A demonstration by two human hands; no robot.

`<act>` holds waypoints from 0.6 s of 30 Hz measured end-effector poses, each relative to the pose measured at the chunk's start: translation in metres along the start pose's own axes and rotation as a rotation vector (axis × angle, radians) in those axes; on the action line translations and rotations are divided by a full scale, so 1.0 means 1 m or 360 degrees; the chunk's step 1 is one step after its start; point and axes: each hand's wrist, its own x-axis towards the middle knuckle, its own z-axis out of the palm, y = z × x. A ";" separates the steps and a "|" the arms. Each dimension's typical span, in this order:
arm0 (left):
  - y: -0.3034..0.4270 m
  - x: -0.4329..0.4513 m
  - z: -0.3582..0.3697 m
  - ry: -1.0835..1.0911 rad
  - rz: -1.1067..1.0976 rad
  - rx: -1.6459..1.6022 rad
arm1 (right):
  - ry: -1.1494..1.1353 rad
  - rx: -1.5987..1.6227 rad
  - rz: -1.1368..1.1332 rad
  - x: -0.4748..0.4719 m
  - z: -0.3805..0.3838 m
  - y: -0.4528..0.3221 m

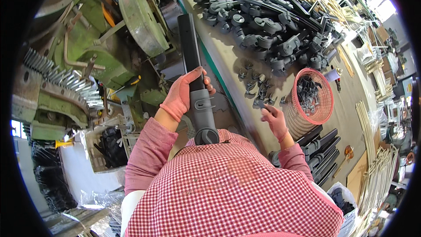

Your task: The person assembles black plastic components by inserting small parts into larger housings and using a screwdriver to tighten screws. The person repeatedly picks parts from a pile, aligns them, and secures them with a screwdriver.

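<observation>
My left hand (184, 92), in a pink fingerless glove, is wrapped around a black tube (189, 47) that fits into a grey plastic joint (203, 113). A U-shaped clip stands out from the joint, and its round end rests against my checked apron. My right hand (274, 120), gloved alike, is over the bench, beside several small dark clips (260, 90); its fingers are bent and slightly blurred, and a small dark piece lies at the fingertips. I cannot tell whether it is held. Right of this hand stands a pink mesh basket (297, 118) with small black and clear parts inside.
A large pile of grey joints with black tubes (276, 29) covers the bench's far part. More tube assemblies (320, 154) lie by my right forearm. Green machinery (141, 19) with a large wheel stands at left. A spray can (333, 74) lies beyond the basket.
</observation>
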 end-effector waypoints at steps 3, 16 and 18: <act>-0.011 -0.008 0.002 0.0019 -0.0032 -0.0029 | -0.0801 0.0032 -0.0197 -0.009 0.057 -0.082; 0.007 -0.066 -0.051 0.0610 0.0739 -0.0341 | -0.0753 -0.0799 -0.0489 -0.018 0.237 -0.138; 0.011 -0.078 -0.072 0.0788 0.0965 -0.0428 | -0.0808 -0.1113 -0.0667 -0.016 0.269 -0.137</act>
